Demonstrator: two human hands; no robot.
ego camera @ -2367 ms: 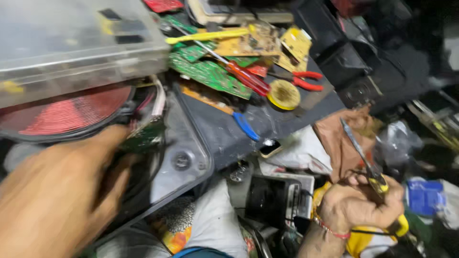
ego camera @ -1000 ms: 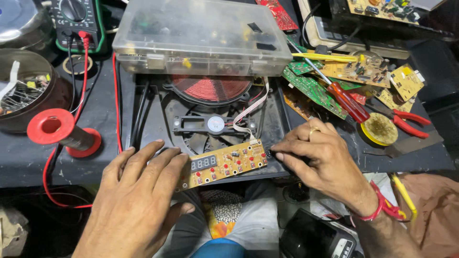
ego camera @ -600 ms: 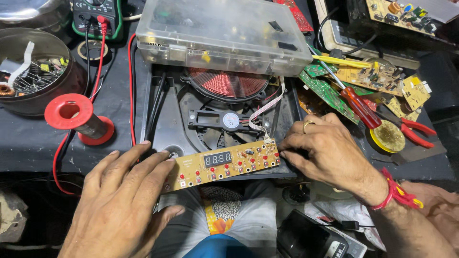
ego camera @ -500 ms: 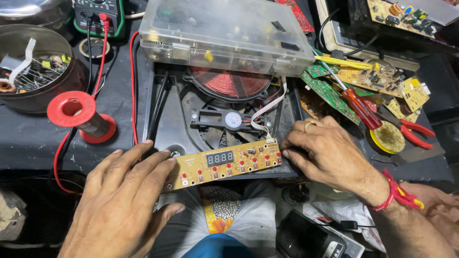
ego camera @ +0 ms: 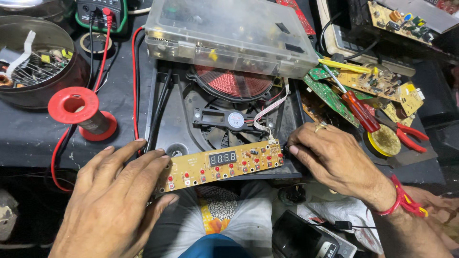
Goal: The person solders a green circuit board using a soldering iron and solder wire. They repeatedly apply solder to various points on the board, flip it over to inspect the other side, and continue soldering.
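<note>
A long tan control board (ego camera: 224, 164) with a small digit display and red buttons lies across the front edge of an opened black induction cooker (ego camera: 181, 124). My left hand (ego camera: 114, 200) rests palm down on the board's left end, fingers spread. My right hand (ego camera: 334, 162), wearing a ring and a red wrist thread, pinches the board's right end. A white ribbon cable (ego camera: 270, 112) runs from the board up toward the red copper coil (ego camera: 234, 83) and the small fan (ego camera: 234, 119).
A clear plastic parts box (ego camera: 229, 33) sits over the cooker's back. A red solder spool (ego camera: 79, 112), a round tin of parts (ego camera: 33, 59) and a multimeter (ego camera: 100, 12) stand at left. Circuit boards (ego camera: 334, 95), a red screwdriver (ego camera: 356, 107) and red pliers (ego camera: 411, 136) lie at right.
My right hand came up from the lap area to the board's right end and my left settled on its left end. Since half a second ago nothing has visibly moved.
</note>
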